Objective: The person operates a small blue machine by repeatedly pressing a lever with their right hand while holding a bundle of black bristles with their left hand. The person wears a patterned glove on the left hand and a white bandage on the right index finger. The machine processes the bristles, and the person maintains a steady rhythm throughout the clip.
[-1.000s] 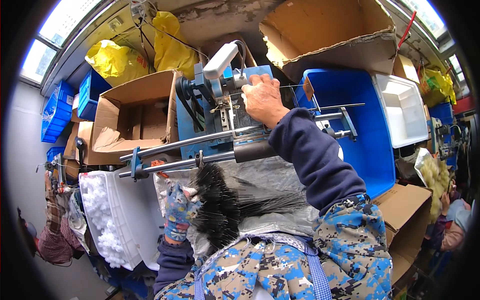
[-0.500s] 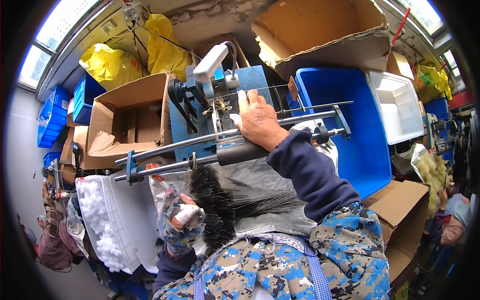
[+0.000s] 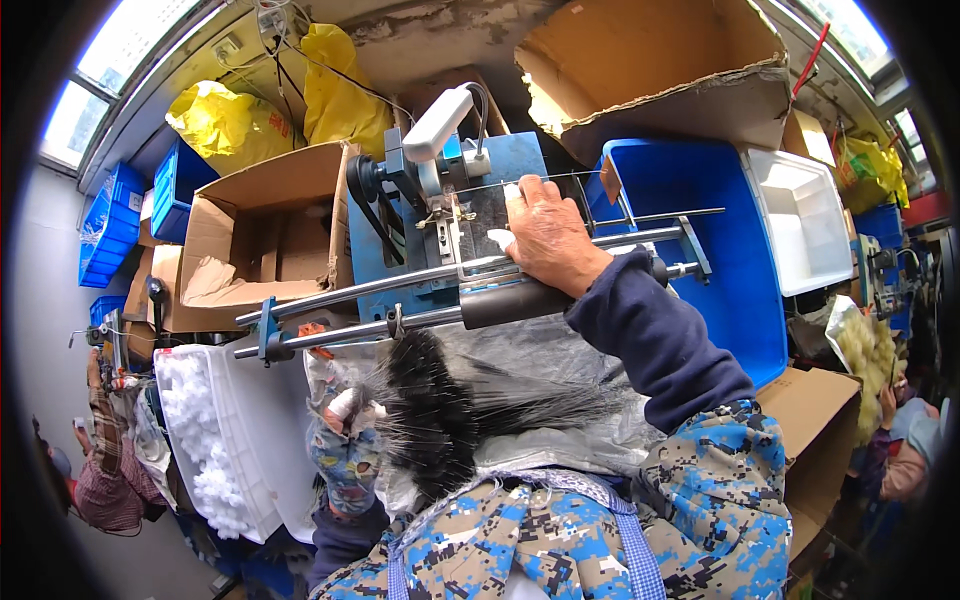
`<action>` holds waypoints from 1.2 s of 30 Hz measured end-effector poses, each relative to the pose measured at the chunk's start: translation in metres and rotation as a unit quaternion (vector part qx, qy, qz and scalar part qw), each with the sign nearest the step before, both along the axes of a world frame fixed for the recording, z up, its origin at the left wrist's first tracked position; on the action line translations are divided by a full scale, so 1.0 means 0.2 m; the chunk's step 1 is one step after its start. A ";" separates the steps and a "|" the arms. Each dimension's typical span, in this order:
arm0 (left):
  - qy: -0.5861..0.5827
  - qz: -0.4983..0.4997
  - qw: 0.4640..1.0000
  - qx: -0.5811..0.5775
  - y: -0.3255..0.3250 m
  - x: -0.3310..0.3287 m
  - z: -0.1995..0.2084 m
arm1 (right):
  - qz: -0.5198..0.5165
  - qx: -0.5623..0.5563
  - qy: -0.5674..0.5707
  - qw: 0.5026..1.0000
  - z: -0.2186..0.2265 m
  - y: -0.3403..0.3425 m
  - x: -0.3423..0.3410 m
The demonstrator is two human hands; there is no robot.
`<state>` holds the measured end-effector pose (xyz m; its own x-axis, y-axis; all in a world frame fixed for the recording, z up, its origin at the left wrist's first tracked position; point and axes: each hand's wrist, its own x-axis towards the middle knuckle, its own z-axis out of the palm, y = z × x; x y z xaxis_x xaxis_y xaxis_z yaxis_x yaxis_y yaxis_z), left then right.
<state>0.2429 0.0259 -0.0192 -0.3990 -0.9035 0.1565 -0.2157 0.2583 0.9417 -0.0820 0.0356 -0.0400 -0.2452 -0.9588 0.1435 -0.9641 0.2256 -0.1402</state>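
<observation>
My right hand [image 3: 552, 232] is over a blue bench machine [image 3: 520, 150], its fingers bent and close together, white tape on the thumb and a fingertip. A thin wire [image 3: 484, 186] runs from the machine's head behind these fingers; what they grip is hidden. Below the hand, a dark sleeve [image 3: 510, 302] sits around one of the long steel rods [image 3: 350, 333]. My left hand [image 3: 345, 408], partly wrapped and blurred, is low on the left beside a thick bunch of black bristles [image 3: 425, 410]. Its fingers do not show clearly.
A white tub [image 3: 262, 440] with white tufts stands at left, a cardboard box [image 3: 262, 295] behind it. At right are a blue bin [image 3: 735, 330], a white bin [image 3: 800, 215] and another carton [image 3: 815, 400]. A large carton [image 3: 680, 95] stands at the back. Other people work at both sides.
My right hand has shifted right along the machine, and the dark sleeve has slid right with it. My left hand has moved left, a little away from the black bristles.
</observation>
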 end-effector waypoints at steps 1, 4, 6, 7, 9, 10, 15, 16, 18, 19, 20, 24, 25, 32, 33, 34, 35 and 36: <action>0.019 0.010 1.000 -0.012 0.00 -0.01 -0.03 | -0.007 -0.031 0.007 0.999 0.02 0.02 -0.04; 0.011 -0.036 0.999 -0.009 -0.01 -0.08 -0.01 | -0.063 -0.071 0.085 0.992 0.07 0.00 -0.16; -0.017 -0.045 0.999 -0.022 0.00 -0.14 0.07 | -0.054 -0.077 0.122 0.988 0.03 -0.05 -0.21; -0.029 -0.058 0.997 -0.034 0.00 -0.14 0.07 | -0.044 -0.035 0.110 0.992 0.02 -0.05 -0.23; -0.013 -0.046 0.999 -0.016 -0.01 -0.14 0.07 | -0.023 0.049 0.085 0.995 0.01 -0.04 -0.26; 0.019 -0.012 1.000 0.003 -0.01 -0.10 0.06 | 0.009 0.030 0.122 0.992 0.05 -0.02 -0.24; 0.186 0.049 0.979 0.069 -0.08 0.07 0.01 | 0.135 0.072 -0.060 0.986 0.35 0.38 -0.02; 0.205 0.016 0.975 0.079 -0.10 0.05 0.00 | 0.174 0.069 -0.087 0.978 0.37 0.45 0.05; 0.126 -0.033 0.988 0.085 -0.04 -0.08 0.04 | 0.225 -0.149 -0.271 0.924 0.28 0.43 0.26; 0.007 -0.076 0.994 0.080 -0.02 -0.14 0.07 | 0.228 -0.182 -0.359 0.887 0.29 0.39 0.37; -0.102 -0.173 0.977 -0.075 0.01 -0.18 0.07 | 0.229 -0.215 -0.443 0.840 0.29 0.35 0.45; -0.047 -0.198 0.979 -0.029 0.09 -0.22 0.05 | 0.210 -0.165 -0.775 0.572 0.40 0.34 0.48; -0.030 -0.213 0.976 -0.024 0.09 -0.17 0.02 | 0.183 -0.226 -0.785 0.547 0.43 0.36 0.42; -0.335 -0.168 0.877 -0.302 -0.18 0.04 -0.35 | 0.062 -0.212 -0.130 0.967 0.28 0.03 0.01; -0.306 -0.161 0.910 -0.227 -0.18 0.09 -0.46 | 0.046 -0.143 -0.049 0.987 0.20 -0.05 0.03; -0.298 -0.164 0.913 -0.227 -0.19 0.10 -0.48 | 0.038 -0.061 0.006 0.997 0.15 -0.11 0.03; -0.287 -0.172 0.914 -0.229 -0.20 0.08 -0.49 | 0.015 -0.060 0.037 0.997 0.07 -0.15 0.00; -0.279 -0.177 0.915 -0.231 -0.21 0.08 -0.51 | 0.012 -0.036 0.033 0.999 0.05 -0.17 -0.01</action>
<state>0.2591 -0.0163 -0.1205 -0.7885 -0.5907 0.1715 -0.4547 0.7475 0.4842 -0.0847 0.0024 -0.0297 -0.2095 -0.9511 0.2271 -0.9769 0.1935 -0.0906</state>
